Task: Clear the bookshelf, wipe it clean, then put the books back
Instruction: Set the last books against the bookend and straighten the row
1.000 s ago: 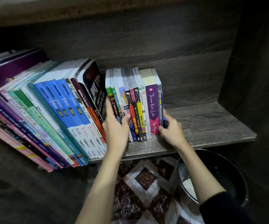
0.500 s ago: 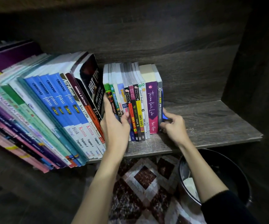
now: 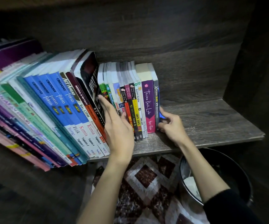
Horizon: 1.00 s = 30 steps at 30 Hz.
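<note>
head view looks down at a dark wooden shelf board (image 3: pixel 211 120) that has books on its left and middle and bare wood at its right end. a long row of tall textbooks (image 3: pixel 57 110) leans over to the left, several with blue spines, and a black-covered book (image 3: pixel 90 78) at the row's right end tilts the same way. just beside it a block of small books (image 3: pixel 130 97) stands upright, spines out, near the shelf's front edge. a purple book (image 3: pixel 148 102) and a grey-spined book (image 3: pixel 156 101) close the block on its right.

the left hand (image 3: pixel 117 126) has its fingers straight and close together, pushed in between the black-covered book and the leftmost small book, with the thumb spread out and touching the lower spines. the right hand (image 3: pixel 171 125) is at the block's other end, its fingers curled around the lower front corner of the grey-spined book and pressing on its blue cover. the block sits between the two hands and rests on the board.

below the shelf lies a patterned rug (image 3: pixel 146 183) in brown and white diamonds. a dark round bin (image 3: pixel 237 172) with something pale inside stands under the right forearm, whose black sleeve (image 3: pixel 227 206) shows near the frame's lower edge
</note>
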Motion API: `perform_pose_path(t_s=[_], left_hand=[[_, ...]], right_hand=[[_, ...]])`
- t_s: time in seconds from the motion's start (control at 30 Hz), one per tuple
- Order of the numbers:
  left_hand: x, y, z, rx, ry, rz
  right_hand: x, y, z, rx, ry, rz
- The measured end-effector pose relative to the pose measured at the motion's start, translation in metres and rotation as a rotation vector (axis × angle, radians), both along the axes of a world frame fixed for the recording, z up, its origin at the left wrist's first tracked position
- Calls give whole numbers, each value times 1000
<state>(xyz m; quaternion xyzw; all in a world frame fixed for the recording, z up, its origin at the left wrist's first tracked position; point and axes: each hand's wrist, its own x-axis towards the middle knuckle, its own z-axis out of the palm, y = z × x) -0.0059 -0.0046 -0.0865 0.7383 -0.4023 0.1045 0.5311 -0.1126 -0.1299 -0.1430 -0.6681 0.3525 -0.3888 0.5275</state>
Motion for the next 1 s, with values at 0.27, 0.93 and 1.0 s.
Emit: perform_pose_path(t_s=[0.27,0.93,1.0], left_hand=[[5,4,-44,93,-489,-93],[22,-12,-74,13,-561,5],[22,-12,-72,-1,-574,13]], right_hand=[[2,12,-9,119,-62,-48],[8,27,-9,-161,305,-84],[12,29,-10,-194,337,-139]])
